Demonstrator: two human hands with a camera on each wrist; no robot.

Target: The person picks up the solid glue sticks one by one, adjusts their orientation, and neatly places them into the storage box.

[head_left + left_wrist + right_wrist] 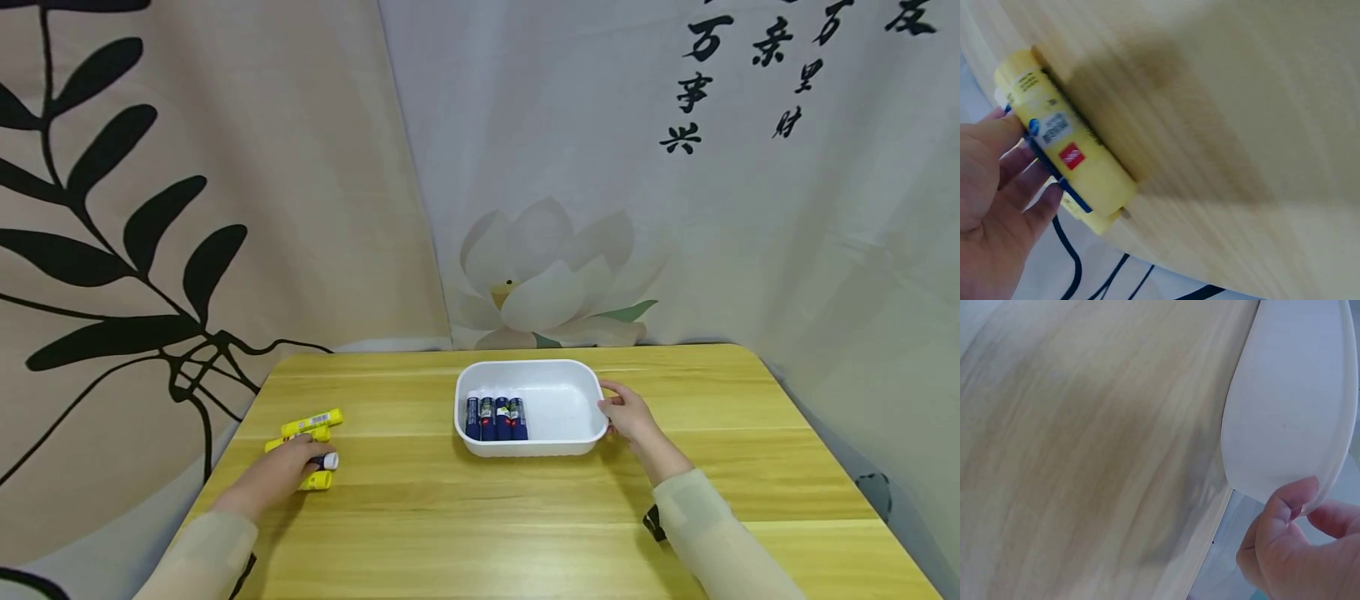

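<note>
I stood in a curtained nook, home or studio I couldn't tell: cloth (337, 183) hung beyond the table (525, 517), leaves (112, 152) left, writing (693, 90) right.

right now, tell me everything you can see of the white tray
The white tray is a shallow, open-topped rectangle with rounded corners and a smooth rim; it looks like slightly glossy plastic. It sits open side up on the wood-grain table, nearer the far edge, its long sides running left to right. Four dark blue tubes lie side by side in its left half; the right half is bare. The right hand grips its right end at the rim.
</note>
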